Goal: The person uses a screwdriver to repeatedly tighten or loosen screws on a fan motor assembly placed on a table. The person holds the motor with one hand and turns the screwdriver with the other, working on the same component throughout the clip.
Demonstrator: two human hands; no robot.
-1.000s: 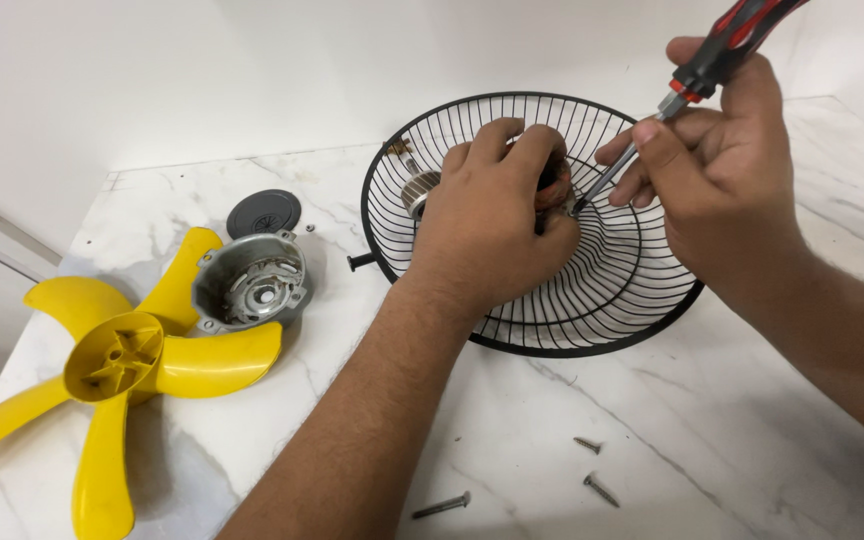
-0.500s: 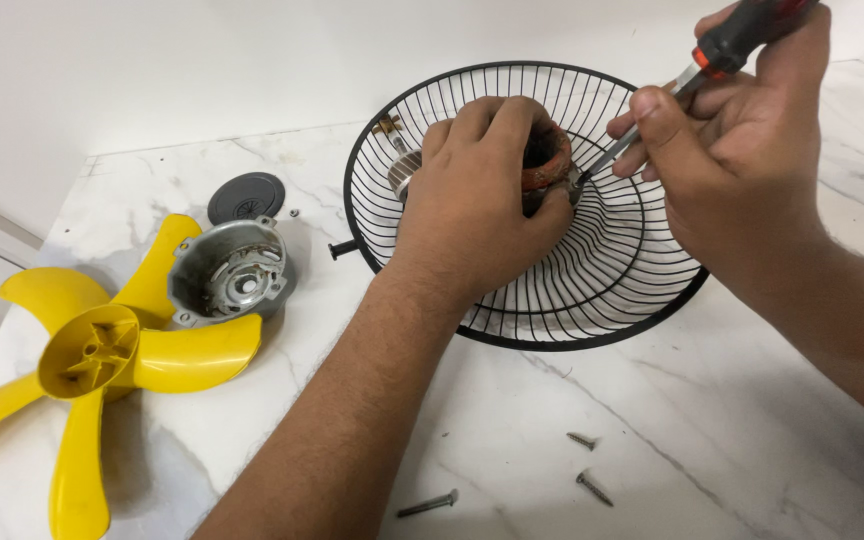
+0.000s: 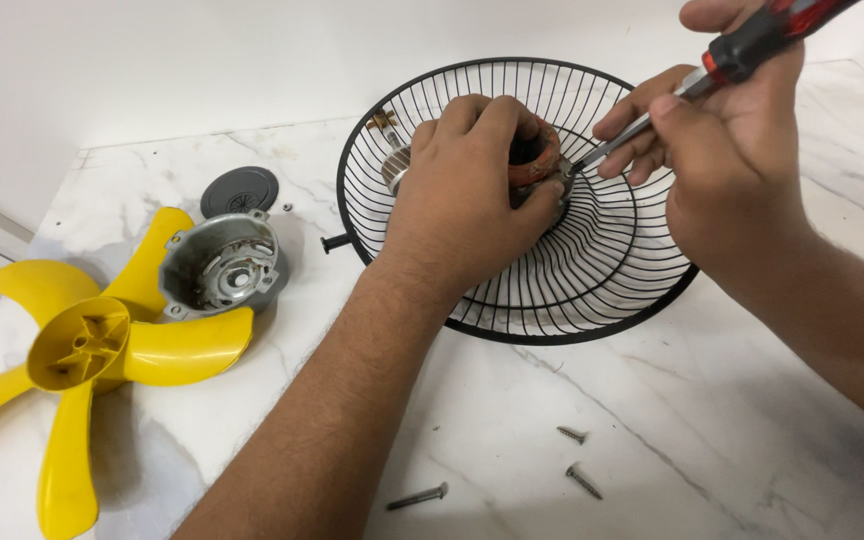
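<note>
Left hand [image 3: 472, 190] grips the motor [image 3: 537, 160] inside the black wire guard [image 3: 512, 330]; right hand [image 3: 727, 150] clasps a screwdriver [image 3: 742, 50].

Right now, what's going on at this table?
A person is working on a fan motor that sits in a black wire fan guard. The left hand clasps the motor, while the right hand holds a red-and-black screwdriver with its tip at the motor. On the marble table lie a yellow fan blade, a grey motor housing, a round grey cap and three loose screws.
</note>
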